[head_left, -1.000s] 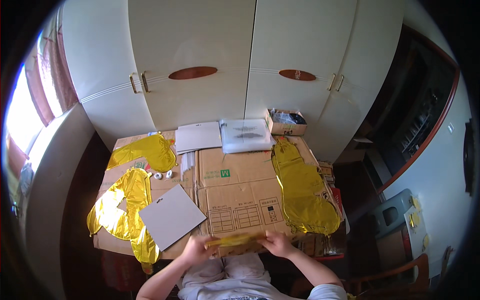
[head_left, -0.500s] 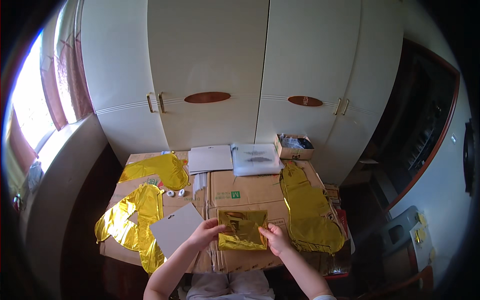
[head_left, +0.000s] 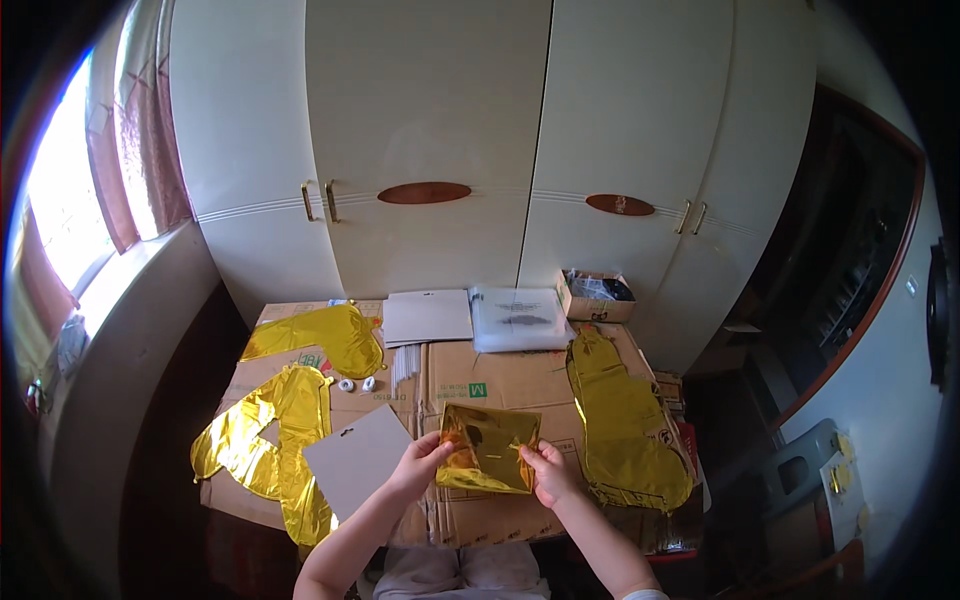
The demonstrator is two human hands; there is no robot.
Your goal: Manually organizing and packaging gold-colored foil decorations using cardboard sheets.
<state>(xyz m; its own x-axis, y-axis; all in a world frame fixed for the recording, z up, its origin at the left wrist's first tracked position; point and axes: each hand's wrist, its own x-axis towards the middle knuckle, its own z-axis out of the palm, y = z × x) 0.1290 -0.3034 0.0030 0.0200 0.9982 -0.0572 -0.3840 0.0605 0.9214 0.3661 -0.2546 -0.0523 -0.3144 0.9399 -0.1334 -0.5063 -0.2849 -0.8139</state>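
I have both hands, left (head_left: pixel 420 462) and right (head_left: pixel 548 470), pinching the side edges of the folded gold foil sheet (head_left: pixel 487 448) above the cardboard-covered surface (head_left: pixel 500 375); it looks light, crinkly, slippery.

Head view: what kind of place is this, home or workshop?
Most likely a room in a home, not a workshop. Tall white wardrobe doors fill the back wall, a curtained window sits on the left, and the work surface is only flattened cardboard strewn with gold foil balloons.
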